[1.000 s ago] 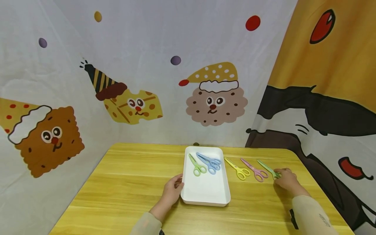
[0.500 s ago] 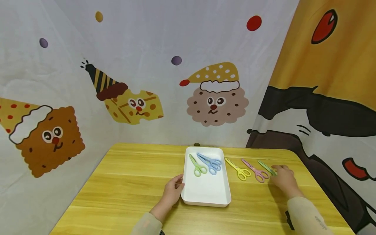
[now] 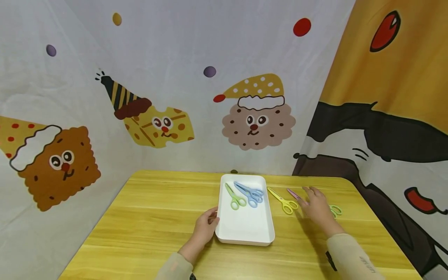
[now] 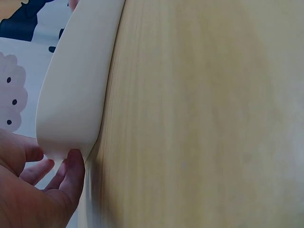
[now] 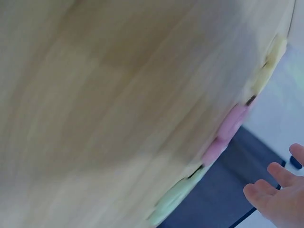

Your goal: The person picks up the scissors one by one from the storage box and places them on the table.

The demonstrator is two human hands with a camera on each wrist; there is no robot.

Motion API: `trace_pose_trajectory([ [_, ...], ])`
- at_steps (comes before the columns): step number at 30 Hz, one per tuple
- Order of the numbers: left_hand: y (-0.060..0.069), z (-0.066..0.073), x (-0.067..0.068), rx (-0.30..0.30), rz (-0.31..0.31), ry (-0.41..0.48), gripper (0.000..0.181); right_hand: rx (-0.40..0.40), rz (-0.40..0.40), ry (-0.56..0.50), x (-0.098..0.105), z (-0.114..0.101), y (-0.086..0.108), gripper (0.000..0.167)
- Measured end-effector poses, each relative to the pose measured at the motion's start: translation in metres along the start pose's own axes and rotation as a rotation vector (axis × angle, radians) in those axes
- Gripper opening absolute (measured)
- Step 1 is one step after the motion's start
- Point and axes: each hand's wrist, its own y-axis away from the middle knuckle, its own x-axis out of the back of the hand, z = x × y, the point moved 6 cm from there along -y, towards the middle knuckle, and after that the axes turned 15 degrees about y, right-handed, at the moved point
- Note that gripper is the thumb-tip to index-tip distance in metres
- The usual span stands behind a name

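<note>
My left hand (image 3: 204, 226) (image 4: 47, 190) grips the left rim of the white tray (image 3: 245, 233) (image 4: 71, 95) between thumb and fingers. Inside the tray lie green scissors (image 3: 234, 199) and blue scissors (image 3: 252, 193), which overlap another blue pair. Above the pink scissors (image 3: 293, 193) (image 5: 228, 126) hovers my right hand (image 3: 316, 206) (image 5: 280, 194), fingers spread and empty, hiding their handles in the head view. Left of it lie yellow scissors (image 3: 284, 201) (image 5: 270, 61). Another green pair (image 3: 336, 210) (image 5: 175, 197) shows its handles at the right of the hand, the blades hidden.
The wooden table (image 3: 147, 217) extends on both sides of the tray. Behind it hangs a white cloth (image 3: 196, 155) with printed cartoon figures, and a yellow and dark printed part (image 3: 392, 89) stands at the right.
My right hand has moved left from the green scissors on the table to over the pink ones, leaving the green handles in view. My left hand and the tray stay in place.
</note>
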Motion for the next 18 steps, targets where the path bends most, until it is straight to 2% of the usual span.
trace_pose_trajectory([
  [5, 0.001, 0.004, 0.0, -0.047, 0.001, -0.008, 0.037, 0.075, 0.029, 0.013, -0.001, -0.024, -0.001, 0.065],
  [7, 0.001, 0.005, 0.0, -0.064, 0.004, -0.012, 0.036, 0.084, 0.014, 0.02, -0.004, -0.033, -0.001, 0.066],
  [12, -0.001, 0.002, 0.001, -0.037, 0.007, -0.004, 0.036, 0.125, -0.023, 0.017, -0.012, -0.055, 0.0, 0.069],
  [18, -0.001, 0.001, 0.0, -0.009, 0.007, 0.001, 0.037, 0.195, -0.003, 0.007, -0.015, -0.08, 0.002, 0.068],
])
